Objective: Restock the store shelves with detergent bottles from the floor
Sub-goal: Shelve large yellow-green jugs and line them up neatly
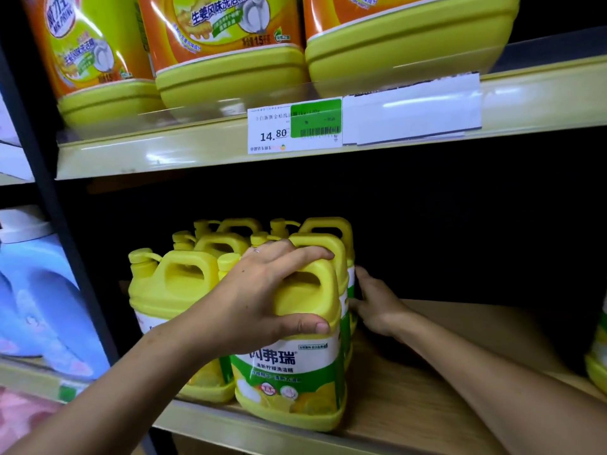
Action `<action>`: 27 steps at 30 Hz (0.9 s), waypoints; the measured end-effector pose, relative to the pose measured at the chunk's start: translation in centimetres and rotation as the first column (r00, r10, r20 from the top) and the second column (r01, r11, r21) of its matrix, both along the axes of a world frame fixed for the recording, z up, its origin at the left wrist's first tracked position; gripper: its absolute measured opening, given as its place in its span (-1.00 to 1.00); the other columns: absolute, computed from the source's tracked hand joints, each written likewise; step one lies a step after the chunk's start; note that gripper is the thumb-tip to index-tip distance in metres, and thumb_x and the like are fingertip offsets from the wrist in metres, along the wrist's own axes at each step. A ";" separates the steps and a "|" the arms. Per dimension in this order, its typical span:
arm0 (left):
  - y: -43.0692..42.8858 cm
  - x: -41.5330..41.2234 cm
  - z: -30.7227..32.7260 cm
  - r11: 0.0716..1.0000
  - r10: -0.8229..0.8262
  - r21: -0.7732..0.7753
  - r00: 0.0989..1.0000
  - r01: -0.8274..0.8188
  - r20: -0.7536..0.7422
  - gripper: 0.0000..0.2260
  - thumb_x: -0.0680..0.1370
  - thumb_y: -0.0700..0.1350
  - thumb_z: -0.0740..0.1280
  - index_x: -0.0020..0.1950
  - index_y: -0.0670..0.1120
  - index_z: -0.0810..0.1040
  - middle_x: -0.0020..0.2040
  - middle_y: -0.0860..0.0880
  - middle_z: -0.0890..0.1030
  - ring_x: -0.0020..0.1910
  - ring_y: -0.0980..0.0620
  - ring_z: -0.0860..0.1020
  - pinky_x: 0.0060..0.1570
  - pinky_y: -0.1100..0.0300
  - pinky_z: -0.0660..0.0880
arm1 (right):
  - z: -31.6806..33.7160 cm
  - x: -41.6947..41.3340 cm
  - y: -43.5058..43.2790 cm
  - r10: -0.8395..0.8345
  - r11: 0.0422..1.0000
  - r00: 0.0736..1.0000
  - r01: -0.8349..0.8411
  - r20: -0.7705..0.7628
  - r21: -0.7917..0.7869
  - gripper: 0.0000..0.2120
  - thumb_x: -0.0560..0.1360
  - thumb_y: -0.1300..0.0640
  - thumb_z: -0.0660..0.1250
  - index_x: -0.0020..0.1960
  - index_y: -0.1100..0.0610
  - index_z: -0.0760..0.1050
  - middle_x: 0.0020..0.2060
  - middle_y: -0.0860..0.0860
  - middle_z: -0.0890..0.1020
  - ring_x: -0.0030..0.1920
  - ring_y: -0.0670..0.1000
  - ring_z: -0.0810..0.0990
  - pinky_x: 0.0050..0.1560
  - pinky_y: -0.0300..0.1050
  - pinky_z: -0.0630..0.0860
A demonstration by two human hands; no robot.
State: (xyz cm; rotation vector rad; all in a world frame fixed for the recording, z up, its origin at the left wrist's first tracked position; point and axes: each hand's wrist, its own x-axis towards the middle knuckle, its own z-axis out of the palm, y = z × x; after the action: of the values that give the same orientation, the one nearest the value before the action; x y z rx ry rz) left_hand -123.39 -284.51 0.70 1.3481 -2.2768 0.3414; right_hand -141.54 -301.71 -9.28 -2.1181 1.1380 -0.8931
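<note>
Several yellow detergent bottles with handles stand in rows at the left of the lower wooden shelf [427, 382]. My left hand [259, 297] grips the top and handle of the front yellow bottle [295, 372], which stands at the shelf's front edge; fingers lie over the handle, thumb on the bottle's front. My right hand [377, 303] reaches in beside the row, fingers straight and touching the right side of the bottle behind [341, 254]. Another yellow bottle [174, 287] stands to the left.
The upper shelf [197, 149] carries large yellow-and-orange bottles [226, 44] and a price tag [292, 129] reading 14.80. A dark upright post [49, 178] separates a neighbouring bay with blue bottles [39, 290]. A yellow bottle edge [599, 356] shows at far right.
</note>
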 end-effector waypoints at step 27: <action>-0.6 0.3 -1.2 0.991 -0.041 -0.127 0.998 0.036 -0.038 -0.24 0.40 0.39 0.32 0.51 0.05 0.40 0.10 0.03 0.52 0.09 -0.04 0.51 0.14 0.01 0.42 | 1.0 -18.9 17.3 -0.142 0.950 0.893 0.245 0.427 -0.194 -0.79 0.45 0.13 0.45 0.08 -0.02 0.65 0.03 -0.07 0.70 0.02 -0.15 0.68 0.00 -0.40 0.53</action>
State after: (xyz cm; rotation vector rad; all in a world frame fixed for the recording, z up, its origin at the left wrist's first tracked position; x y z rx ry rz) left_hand -123.12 -285.06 -0.45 1.2352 -2.2055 0.4344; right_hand -160.39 -284.38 -8.30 -1.8859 1.0705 -1.5601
